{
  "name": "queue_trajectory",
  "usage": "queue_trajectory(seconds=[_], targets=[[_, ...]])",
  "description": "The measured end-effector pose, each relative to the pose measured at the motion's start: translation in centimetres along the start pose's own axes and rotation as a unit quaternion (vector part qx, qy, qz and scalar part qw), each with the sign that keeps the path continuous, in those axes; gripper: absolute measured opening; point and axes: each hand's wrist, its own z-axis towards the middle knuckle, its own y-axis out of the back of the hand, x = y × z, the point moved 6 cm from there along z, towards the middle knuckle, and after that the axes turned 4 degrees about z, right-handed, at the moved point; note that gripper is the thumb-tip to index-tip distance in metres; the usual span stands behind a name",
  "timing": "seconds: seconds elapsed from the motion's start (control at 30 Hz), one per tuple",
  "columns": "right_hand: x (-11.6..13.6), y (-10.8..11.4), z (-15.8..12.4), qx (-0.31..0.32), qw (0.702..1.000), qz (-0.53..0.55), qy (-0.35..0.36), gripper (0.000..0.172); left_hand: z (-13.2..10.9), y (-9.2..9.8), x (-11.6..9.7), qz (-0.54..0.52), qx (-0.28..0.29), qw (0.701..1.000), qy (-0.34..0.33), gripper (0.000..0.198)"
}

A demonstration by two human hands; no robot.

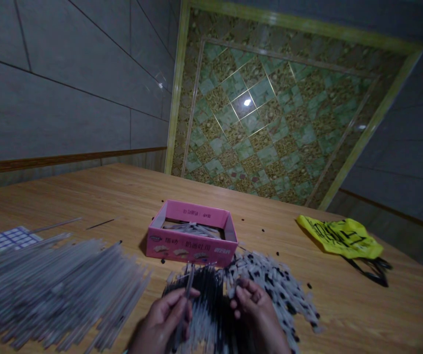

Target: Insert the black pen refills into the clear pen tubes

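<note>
My left hand (165,317) is closed around a thin translucent tube (190,282), which stands nearly upright between thumb and fingers. A short whitish piece (232,292), blurred, is pinched in the fingertips of my right hand (257,312). Between and beneath both hands lies a bundle of thin black and clear sticks (209,305). Beside my right hand spreads a heap of short white pieces with black parts (270,275). Left of my left hand is a wide pile of long translucent tubes (56,285).
Beyond my hands, an open pink box (193,248) holds whitish sticks. A yellow bag with black lettering (340,236) and black straps lies at the right of the wooden table (123,189). A blue-and-white checked item (12,238) sits at the left. Small black bits are scattered about.
</note>
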Motion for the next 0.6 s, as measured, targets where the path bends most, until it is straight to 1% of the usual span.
queue_trajectory(seconds=[0.1,0.2,0.27,0.37,0.6], targets=[[-0.1,-0.5,-0.2,0.014,0.998,0.067,-0.002,0.034,0.0,0.1,-0.7,0.133,0.005,0.988,-0.075,0.035],[-0.3,-1.0,-0.3,0.025,0.996,0.088,-0.008,0.034,-0.7,0.0,-2.2,0.255,-0.023,0.953,-0.165,0.029],[-0.3,-1.3,-0.5,0.037,0.995,0.096,-0.016,0.035,-1.2,-0.4,-3.0,0.31,-0.029,0.929,-0.2,0.025],[-0.3,-1.9,-0.8,0.043,0.993,0.104,-0.031,0.036,-1.5,-0.9,-3.6,0.347,-0.034,0.914,-0.209,0.024],[-0.6,-2.4,-0.9,0.03,0.997,0.065,-0.028,0.035,-1.2,-0.3,-3.5,0.337,-0.069,0.913,-0.221,0.023]])
